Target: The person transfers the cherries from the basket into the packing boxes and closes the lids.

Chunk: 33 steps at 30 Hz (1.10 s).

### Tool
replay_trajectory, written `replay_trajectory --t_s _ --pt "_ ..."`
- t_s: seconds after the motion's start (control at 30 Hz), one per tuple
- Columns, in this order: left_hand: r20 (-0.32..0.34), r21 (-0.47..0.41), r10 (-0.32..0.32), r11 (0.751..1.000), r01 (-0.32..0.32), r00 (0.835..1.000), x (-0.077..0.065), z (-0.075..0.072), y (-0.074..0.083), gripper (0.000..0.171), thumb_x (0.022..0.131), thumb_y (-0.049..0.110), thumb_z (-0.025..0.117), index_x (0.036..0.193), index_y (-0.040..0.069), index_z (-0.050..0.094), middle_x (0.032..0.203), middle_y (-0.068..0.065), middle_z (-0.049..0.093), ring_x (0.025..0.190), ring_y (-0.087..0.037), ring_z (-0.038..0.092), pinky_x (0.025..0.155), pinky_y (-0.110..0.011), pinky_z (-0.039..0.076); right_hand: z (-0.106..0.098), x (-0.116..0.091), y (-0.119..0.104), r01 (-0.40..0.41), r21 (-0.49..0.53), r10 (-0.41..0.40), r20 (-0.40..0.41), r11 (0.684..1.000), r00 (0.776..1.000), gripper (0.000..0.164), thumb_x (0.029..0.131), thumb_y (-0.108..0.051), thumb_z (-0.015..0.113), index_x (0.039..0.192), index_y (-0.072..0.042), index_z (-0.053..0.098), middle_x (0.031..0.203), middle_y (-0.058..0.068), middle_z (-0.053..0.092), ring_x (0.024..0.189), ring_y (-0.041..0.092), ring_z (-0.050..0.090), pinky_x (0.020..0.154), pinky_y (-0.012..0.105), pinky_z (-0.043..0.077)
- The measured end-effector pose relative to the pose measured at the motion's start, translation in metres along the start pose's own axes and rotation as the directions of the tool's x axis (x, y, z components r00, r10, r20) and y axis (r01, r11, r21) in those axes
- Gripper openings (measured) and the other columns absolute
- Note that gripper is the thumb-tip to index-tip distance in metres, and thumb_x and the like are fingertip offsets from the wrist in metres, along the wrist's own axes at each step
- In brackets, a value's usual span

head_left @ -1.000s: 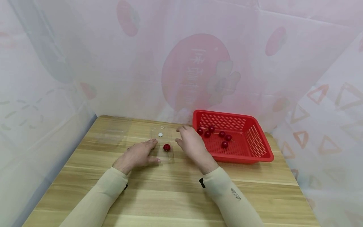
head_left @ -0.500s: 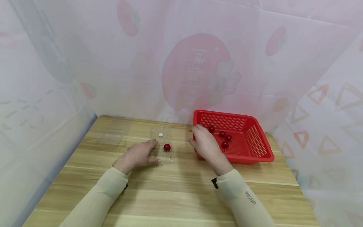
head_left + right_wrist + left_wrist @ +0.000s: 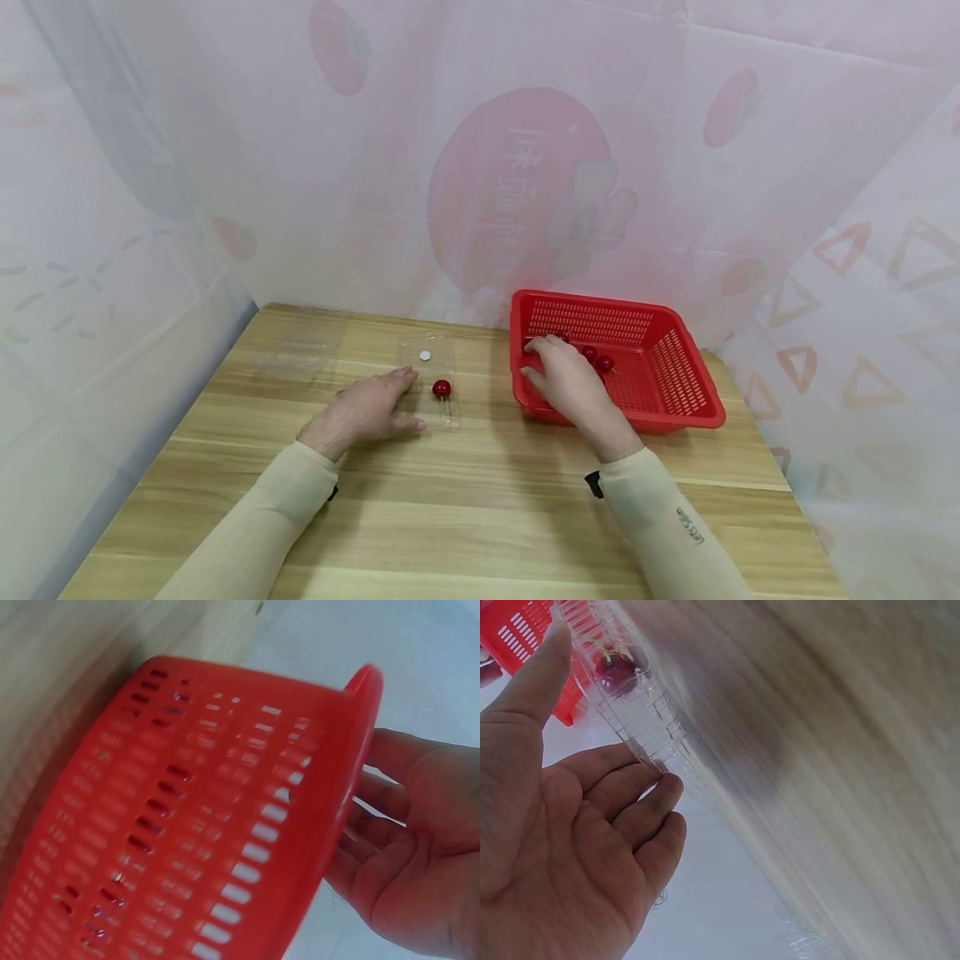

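A clear plastic box (image 3: 441, 350) lies on the table with one red cherry (image 3: 442, 389) inside and a small white disc at its far end. My left hand (image 3: 363, 408) rests at the box's left side, fingers relaxed. In the left wrist view its fingertips (image 3: 671, 784) touch the box wall and the thumb lies along the near end. My right hand (image 3: 573, 387) reaches over the left rim of the red basket (image 3: 703, 404), thumb and fingers spread apart, partly hiding the red cherries (image 3: 604, 363) in it. In the right wrist view the basket wall hides the fingertips.
Another clear plastic piece (image 3: 300, 343) lies at the table's back left. A printed curtain (image 3: 375, 208) hangs right behind the table's far edge and along both sides. Bare wooden table (image 3: 420, 517) shows in front of the box and basket.
My right hand has moved right, away from the box and over into the basket, covering some cherries. The left hand and the box have stayed in place.
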<state>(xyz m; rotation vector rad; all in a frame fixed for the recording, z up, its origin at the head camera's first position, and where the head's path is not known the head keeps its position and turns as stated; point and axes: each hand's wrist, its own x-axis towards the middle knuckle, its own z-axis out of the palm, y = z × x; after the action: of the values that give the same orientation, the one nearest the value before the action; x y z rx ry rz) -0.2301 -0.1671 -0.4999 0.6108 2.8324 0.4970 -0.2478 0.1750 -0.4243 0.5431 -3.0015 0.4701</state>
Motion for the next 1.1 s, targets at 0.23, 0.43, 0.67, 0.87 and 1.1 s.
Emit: replay_trajectory --t_s 0.23,0.43,0.67,0.87,1.1 --pt "0.005 0.003 -0.004 1.000 0.004 1.000 0.001 0.001 -0.003 0.102 0.106 0.054 0.086 0.177 -0.007 0.043 0.185 -0.027 0.044 0.171 -0.050 0.048 0.142 -0.065 0.043 0.001 0.005 0.018 -0.030 0.021 0.028 0.084 0.999 0.996 0.040 0.109 -0.014 0.086 0.145 0.001 0.076 0.142 0.020 0.081 0.134 0.036 0.079 0.118 0.054 0.068" --pt "0.006 0.006 -0.001 1.000 0.001 1.000 0.003 0.001 -0.002 0.101 0.107 0.054 0.086 0.177 -0.006 0.043 0.186 -0.027 0.044 0.172 -0.050 0.048 0.142 -0.066 0.043 0.001 0.010 0.028 -0.037 0.042 0.028 0.194 0.998 0.981 0.038 0.108 -0.015 0.087 0.143 -0.003 0.079 0.139 0.015 0.084 0.130 0.031 0.080 0.120 0.053 0.067" --pt "0.003 0.001 -0.001 1.000 0.001 1.000 0.001 -0.001 0.000 0.102 0.106 0.055 0.086 0.177 -0.006 0.044 0.185 -0.027 0.045 0.171 -0.050 0.049 0.141 -0.066 0.044 0.003 0.014 0.038 -0.055 0.045 0.037 0.325 0.997 0.945 0.033 0.106 -0.015 0.088 0.138 -0.010 0.083 0.127 0.008 0.086 0.112 0.022 0.076 0.115 0.049 0.069" --pt "-0.004 -0.030 0.010 1.000 -0.010 1.000 0.004 0.004 -0.008 0.104 0.106 0.062 0.084 0.178 -0.003 0.045 0.185 -0.026 0.046 0.171 -0.050 0.049 0.140 -0.068 0.045 0.006 0.018 0.042 -0.069 0.043 0.047 0.396 0.997 0.917 0.032 0.106 -0.016 0.088 0.137 -0.013 0.084 0.123 0.006 0.086 0.108 0.019 0.075 0.113 0.048 0.070" --pt "0.014 -0.026 -0.005 1.000 0.005 1.000 0.000 -0.002 -0.001 0.104 0.106 0.060 0.085 0.177 -0.004 0.044 0.186 -0.026 0.045 0.172 -0.050 0.048 0.141 -0.068 0.044 0.008 0.024 0.042 -0.091 0.005 0.079 0.453 0.996 0.888 0.026 0.107 -0.015 0.085 0.134 -0.015 0.086 0.118 0.003 0.085 0.106 0.020 0.073 0.113 0.048 0.068"
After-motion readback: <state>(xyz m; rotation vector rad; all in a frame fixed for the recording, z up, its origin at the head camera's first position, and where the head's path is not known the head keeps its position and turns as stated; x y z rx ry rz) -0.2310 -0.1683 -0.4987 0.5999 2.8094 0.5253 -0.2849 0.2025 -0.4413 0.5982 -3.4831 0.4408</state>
